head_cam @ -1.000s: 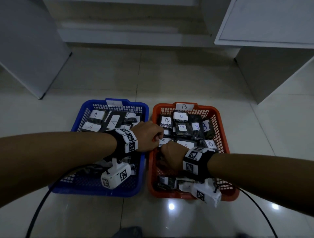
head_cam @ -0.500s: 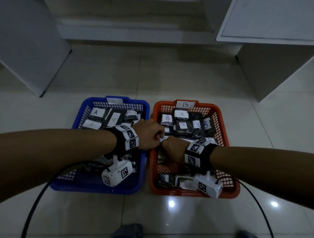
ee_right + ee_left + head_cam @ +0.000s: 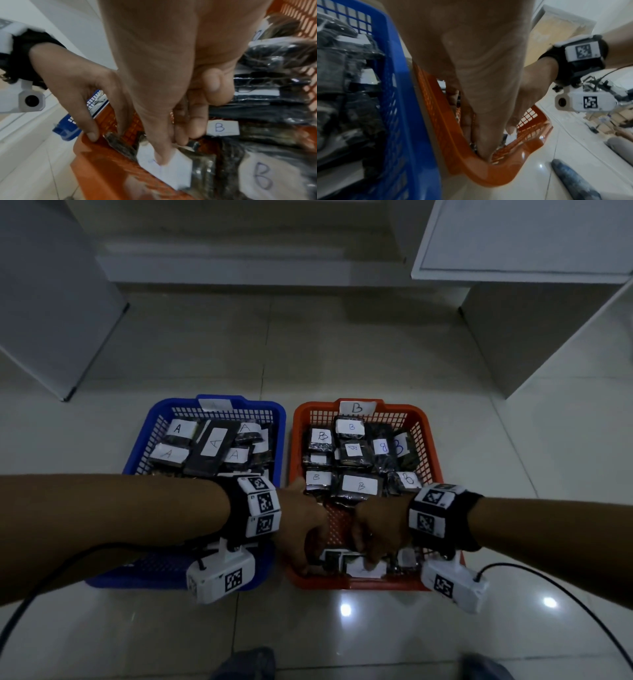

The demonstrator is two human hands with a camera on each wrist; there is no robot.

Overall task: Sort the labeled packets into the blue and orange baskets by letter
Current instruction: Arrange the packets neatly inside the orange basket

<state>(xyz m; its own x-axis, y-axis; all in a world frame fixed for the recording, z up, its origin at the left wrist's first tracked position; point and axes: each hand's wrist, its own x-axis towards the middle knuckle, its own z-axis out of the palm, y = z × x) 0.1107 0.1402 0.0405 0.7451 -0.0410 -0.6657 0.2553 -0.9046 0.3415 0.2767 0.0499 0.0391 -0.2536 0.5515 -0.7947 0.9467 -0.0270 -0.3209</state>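
Note:
The blue basket [image 3: 260, 402] holds dark packets labelled A; the orange basket [image 3: 397, 407] beside it holds packets labelled B. Both hands are down in the orange basket's near left corner. My right hand [image 3: 376, 529] has its index finger pressed on the white label of a tilted dark packet [image 3: 171, 173], other fingers curled behind its top edge. My left hand [image 3: 301, 542] reaches down with straight fingers [image 3: 479, 135] to a dark packet [image 3: 118, 142] standing against the wall, thumb on the orange rim [image 3: 96, 162]. That packet's label is hidden.
Grey cabinets stand at the left [image 3: 51, 302] and right [image 3: 513, 337], with a low step [image 3: 239, 268] behind the baskets. Black cables [image 3: 51, 573] trail from both wrists over the glossy tiled floor. Someone's feet [image 3: 246, 662] show at the bottom edge.
Both hands have dropped from the middle of the orange basket to its near left corner, and the fingers now reach down among the packets there.

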